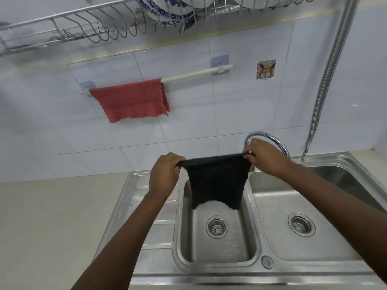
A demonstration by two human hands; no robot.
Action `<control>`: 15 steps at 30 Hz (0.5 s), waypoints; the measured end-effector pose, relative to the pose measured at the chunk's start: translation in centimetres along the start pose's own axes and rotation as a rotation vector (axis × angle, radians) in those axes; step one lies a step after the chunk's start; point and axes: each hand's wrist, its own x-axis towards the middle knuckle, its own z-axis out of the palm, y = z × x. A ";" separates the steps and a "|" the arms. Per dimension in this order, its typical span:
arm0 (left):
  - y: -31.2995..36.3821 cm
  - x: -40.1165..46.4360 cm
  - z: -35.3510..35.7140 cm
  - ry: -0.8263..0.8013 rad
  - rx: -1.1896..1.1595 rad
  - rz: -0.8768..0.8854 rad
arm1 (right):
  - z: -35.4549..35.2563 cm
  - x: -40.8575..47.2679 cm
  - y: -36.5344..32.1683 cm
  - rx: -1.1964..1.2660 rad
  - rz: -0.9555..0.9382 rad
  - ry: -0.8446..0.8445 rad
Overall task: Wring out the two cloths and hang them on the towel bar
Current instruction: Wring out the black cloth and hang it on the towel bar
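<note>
A dark cloth (217, 183) hangs spread out above the small left sink basin (217, 243). My left hand (165, 174) pinches its upper left corner and my right hand (263, 158) pinches its upper right corner, so the top edge is stretched between them. A red cloth (132, 101) is draped over the left part of the white towel bar (194, 75) on the tiled wall. The right part of the bar is bare.
A curved chrome faucet (272, 140) stands just behind my right hand. A larger basin (303, 206) lies to the right. A metal hose (330, 70) runs down the wall at right. A wire dish rack (104, 28) with plates hangs overhead. A beige counter (52, 227) lies at left.
</note>
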 end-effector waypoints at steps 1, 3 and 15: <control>0.1 0.0 0.0 -0.005 -0.020 -0.028 | -0.4 0.0 0.0 0.029 -0.002 0.118; 0.3 0.1 0.1 -0.074 -0.078 -0.146 | -0.4 -0.3 -0.3 0.036 -0.011 0.109; 2.7 -1.1 2.0 0.003 -0.259 -0.299 | 2.1 -2.1 -1.0 0.109 0.125 -0.039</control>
